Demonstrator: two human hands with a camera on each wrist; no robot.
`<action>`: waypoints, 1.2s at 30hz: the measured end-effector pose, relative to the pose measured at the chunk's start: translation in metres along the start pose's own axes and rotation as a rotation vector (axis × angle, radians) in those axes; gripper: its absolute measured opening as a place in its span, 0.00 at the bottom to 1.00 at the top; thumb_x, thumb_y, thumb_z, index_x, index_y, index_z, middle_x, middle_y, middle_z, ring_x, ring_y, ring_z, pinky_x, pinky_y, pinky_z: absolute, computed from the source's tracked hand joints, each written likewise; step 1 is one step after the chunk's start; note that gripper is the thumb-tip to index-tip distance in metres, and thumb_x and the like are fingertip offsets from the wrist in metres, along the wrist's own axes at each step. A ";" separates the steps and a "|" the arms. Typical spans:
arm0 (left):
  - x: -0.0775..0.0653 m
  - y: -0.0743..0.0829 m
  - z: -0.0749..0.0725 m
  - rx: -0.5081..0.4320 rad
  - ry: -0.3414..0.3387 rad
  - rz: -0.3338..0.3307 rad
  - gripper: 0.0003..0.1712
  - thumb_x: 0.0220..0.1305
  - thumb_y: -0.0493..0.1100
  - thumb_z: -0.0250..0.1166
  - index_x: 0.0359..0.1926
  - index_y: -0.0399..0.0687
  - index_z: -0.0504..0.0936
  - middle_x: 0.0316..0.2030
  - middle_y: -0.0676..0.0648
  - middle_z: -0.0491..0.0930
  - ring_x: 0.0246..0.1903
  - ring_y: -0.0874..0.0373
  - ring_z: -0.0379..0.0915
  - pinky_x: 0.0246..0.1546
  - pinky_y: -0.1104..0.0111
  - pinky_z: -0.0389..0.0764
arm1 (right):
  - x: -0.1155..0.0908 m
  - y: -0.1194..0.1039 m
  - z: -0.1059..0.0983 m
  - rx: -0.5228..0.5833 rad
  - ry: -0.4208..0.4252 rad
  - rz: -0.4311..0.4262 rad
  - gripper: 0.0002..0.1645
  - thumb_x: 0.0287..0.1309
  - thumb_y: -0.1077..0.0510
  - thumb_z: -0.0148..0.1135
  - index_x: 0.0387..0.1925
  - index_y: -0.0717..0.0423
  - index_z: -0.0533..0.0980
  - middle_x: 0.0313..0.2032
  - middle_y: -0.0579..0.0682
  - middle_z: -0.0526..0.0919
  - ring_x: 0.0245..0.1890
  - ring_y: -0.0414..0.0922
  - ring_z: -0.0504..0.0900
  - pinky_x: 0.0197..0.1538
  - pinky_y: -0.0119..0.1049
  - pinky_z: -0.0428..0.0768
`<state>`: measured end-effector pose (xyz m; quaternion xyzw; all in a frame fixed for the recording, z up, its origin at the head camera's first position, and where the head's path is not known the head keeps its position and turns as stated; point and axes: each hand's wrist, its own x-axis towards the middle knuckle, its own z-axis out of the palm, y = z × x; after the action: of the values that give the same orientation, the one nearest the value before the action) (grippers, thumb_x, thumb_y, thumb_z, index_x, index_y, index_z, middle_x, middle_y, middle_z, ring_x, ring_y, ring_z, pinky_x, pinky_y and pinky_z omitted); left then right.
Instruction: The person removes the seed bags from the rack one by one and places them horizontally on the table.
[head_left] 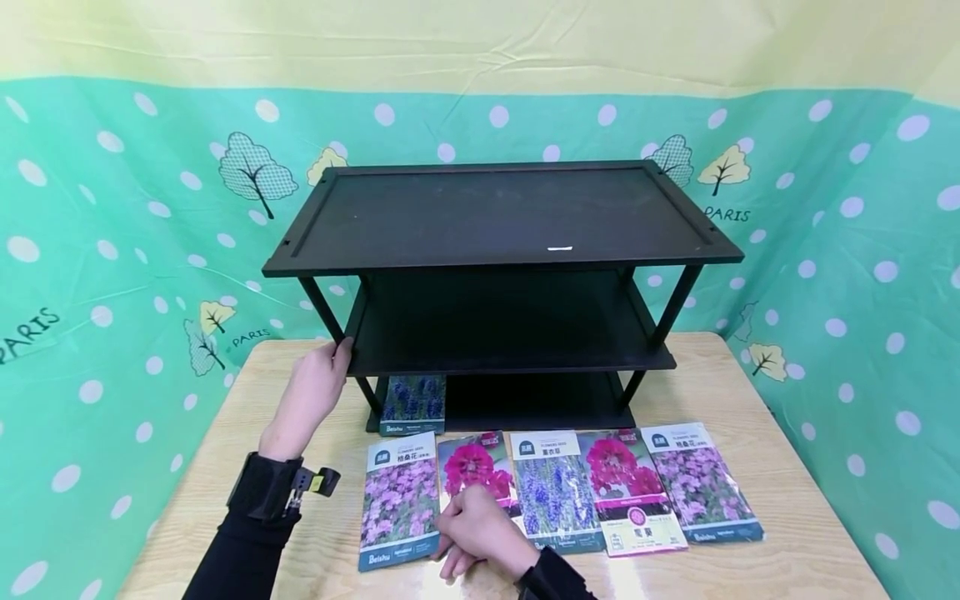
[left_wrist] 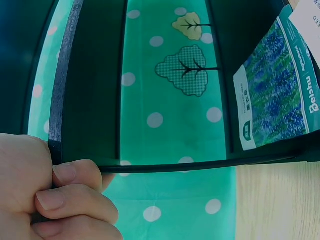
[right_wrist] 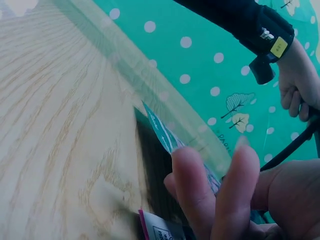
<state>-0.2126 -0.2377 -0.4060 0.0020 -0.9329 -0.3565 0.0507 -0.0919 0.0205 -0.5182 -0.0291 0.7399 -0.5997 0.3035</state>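
My left hand [head_left: 313, 387] grips the left front corner of a black three-tier shelf [head_left: 495, 221], at the middle tier beside the post. In the left wrist view its fingers curl round the black edge. My right hand [head_left: 483, 529] pinches the lower right edge of the leftmost flower seed packet [head_left: 397, 504], which has pink-purple blossoms. The right wrist view shows that packet [right_wrist: 162, 132] nearly edge-on, tilted above a dark shadow. Another seed packet with blue flowers [head_left: 412, 404] lies on the bottom tier at the left.
Right of the held packet lie a magenta flower packet [head_left: 468, 462], partly behind my right hand, a lavender packet [head_left: 557, 492], a second magenta one [head_left: 633, 492] and a purple one [head_left: 705, 483]. A green dotted cloth [head_left: 150, 275] surrounds the wooden table [head_left: 795, 517].
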 end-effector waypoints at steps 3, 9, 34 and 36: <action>0.001 -0.001 0.001 0.002 0.000 0.001 0.35 0.84 0.59 0.37 0.38 0.36 0.78 0.20 0.47 0.66 0.15 0.54 0.60 0.14 0.66 0.63 | -0.001 -0.002 -0.002 -0.073 0.006 -0.017 0.10 0.68 0.62 0.63 0.29 0.61 0.82 0.21 0.55 0.85 0.12 0.41 0.80 0.20 0.34 0.81; 0.001 -0.002 0.000 -0.010 -0.005 -0.003 0.36 0.84 0.60 0.37 0.41 0.35 0.78 0.22 0.45 0.69 0.15 0.53 0.62 0.14 0.66 0.63 | -0.005 -0.011 -0.005 -0.176 -0.003 -0.023 0.16 0.70 0.56 0.64 0.26 0.60 0.82 0.19 0.55 0.84 0.09 0.39 0.78 0.20 0.36 0.82; 0.002 -0.005 0.000 0.005 -0.006 0.006 0.36 0.84 0.60 0.36 0.35 0.38 0.77 0.19 0.48 0.65 0.15 0.55 0.58 0.15 0.66 0.62 | 0.016 -0.056 -0.068 -0.813 -0.132 -0.271 0.15 0.61 0.55 0.74 0.45 0.57 0.83 0.17 0.39 0.61 0.15 0.35 0.60 0.24 0.29 0.60; 0.002 -0.004 0.000 0.005 -0.009 0.010 0.36 0.84 0.60 0.36 0.35 0.38 0.77 0.19 0.48 0.63 0.15 0.55 0.58 0.15 0.66 0.62 | 0.021 -0.057 -0.073 -0.829 -0.122 -0.289 0.14 0.61 0.56 0.74 0.45 0.58 0.82 0.19 0.40 0.63 0.17 0.35 0.62 0.24 0.28 0.63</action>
<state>-0.2152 -0.2412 -0.4087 -0.0042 -0.9340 -0.3539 0.0483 -0.1624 0.0595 -0.4682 -0.2868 0.8870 -0.2855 0.2224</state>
